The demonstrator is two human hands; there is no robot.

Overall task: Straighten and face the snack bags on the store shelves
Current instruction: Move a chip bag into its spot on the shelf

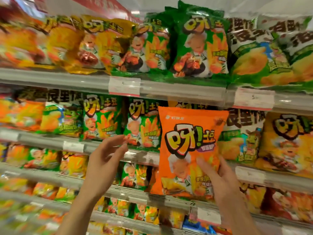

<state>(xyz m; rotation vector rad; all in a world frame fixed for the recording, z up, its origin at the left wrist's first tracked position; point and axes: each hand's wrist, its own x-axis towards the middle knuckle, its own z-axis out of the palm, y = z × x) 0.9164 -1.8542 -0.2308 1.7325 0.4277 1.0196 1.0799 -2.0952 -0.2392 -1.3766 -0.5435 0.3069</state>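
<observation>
- My right hand (225, 182) holds the orange snack bag (189, 150) by its lower right corner: thumb laid across the front, fingers curled behind. The grip is closed on the film.
- The bag is glossy, puffed, pillow-shaped plastic with a crimped top seam. It is upright, printed face toward me, held in front of the shelves.
- My left hand (106, 158) holds nothing; its grip is wide, fingers loosely spread, fingertips near the green bags (144, 126) to the left of the held bag. I cannot tell if they touch.
- Directly above my right grip, the upper shelf (169, 90) carries a tall green bag (199, 44), upright and facing out, with yellow bags (94, 43) leaning to its left and white-and-green bags (264, 53) to its right.
- Shelf edges are clear plastic rails holding paper price tags (124, 86).
- Right of my right grip, on the same level, stands a yellow bag (288, 143).
- Lower shelves below both grips hold more small foil bags; blurred.
</observation>
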